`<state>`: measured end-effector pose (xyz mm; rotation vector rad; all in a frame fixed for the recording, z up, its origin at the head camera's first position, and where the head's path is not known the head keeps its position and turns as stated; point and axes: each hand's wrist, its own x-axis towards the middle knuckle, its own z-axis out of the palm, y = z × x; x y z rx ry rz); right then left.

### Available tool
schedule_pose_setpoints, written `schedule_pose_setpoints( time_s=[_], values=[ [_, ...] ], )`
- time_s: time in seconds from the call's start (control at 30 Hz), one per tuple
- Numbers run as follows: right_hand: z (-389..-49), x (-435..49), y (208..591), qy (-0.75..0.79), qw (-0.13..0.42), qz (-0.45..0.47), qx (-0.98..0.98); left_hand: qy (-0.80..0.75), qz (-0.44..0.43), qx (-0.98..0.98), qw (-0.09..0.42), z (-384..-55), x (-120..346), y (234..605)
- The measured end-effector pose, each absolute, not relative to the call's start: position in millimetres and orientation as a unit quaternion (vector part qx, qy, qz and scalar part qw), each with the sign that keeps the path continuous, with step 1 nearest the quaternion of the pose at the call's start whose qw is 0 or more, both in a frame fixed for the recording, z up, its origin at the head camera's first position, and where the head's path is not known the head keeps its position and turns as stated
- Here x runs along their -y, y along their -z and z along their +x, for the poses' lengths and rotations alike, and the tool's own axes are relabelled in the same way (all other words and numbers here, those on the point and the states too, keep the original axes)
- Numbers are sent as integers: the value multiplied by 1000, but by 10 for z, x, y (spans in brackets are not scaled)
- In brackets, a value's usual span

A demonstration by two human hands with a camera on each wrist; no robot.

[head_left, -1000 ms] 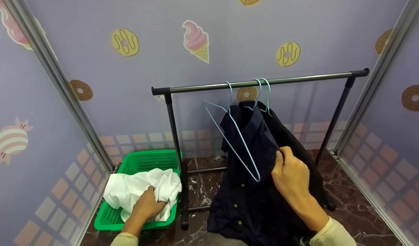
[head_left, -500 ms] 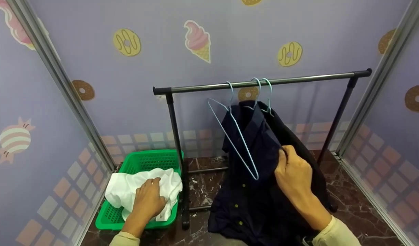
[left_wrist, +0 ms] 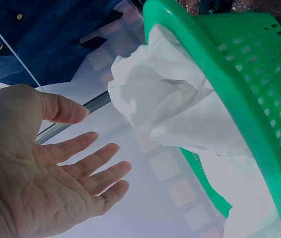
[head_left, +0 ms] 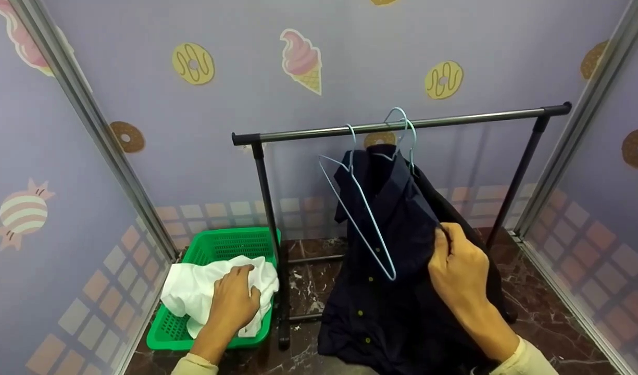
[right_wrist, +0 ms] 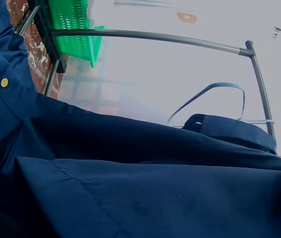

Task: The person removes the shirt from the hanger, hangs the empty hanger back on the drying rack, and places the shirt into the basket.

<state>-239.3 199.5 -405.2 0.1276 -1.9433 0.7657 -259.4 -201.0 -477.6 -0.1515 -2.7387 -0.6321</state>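
Note:
In the head view a navy button-up shirt (head_left: 378,229) hangs on a light-blue wire hanger. My right hand (head_left: 459,268) pinches the shirt at its right side. That hanger's hook (head_left: 397,109) sticks up above the rail and looks tilted. My left hand (head_left: 235,302), fingers loosely spread, is over a white cloth garment (head_left: 194,286) in a green basket (head_left: 167,338). The left wrist view shows the palm facing the garment with a gap, holding nothing. In the right wrist view navy fabric (right_wrist: 145,193) fills the foreground, and only a bit of the hand shows.
A bare light-blue wire hanger (head_left: 371,213) hangs left of the shirt on the metal rail (head_left: 470,122). Behind the shirt hangs a black garment (head_left: 438,198) on another hanger. The rack's left post (head_left: 266,198) stands beside the basket. Patterned walls enclose the rack.
The shirt's hanger hook has risen above the rail, and my right hand has moved slightly right with the shirt. My left hand has let go of the white garment and lifted a little.

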Motion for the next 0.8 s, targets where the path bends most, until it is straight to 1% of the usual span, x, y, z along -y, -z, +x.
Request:
schedule_pose_setpoints(
  time_s=[0.23, 0.33, 0.57, 0.67, 0.8],
  values=[
    [-2278, -2058, 4112, -304, 520, 80, 795, 227, -62, 954, 187, -2565, 1945, 4772],
    [-2222, -2083, 4150, -301, 519, 92, 795, 228, -67, 951, 197, -2555, 1930, 4770],
    [-2078, -2063, 4280, -339, 478, 98, 804, 237, -86, 936, 247, -2537, 1859, 4810],
    [-2039, -2049, 4345, -344, 472, 114, 804, 244, -99, 926, 269, -2514, 1799, 4827],
    [-2023, -2038, 4442, -347, 474, 133, 798, 249, -118, 923, 270, -2496, 1713, 4806]
  ],
)
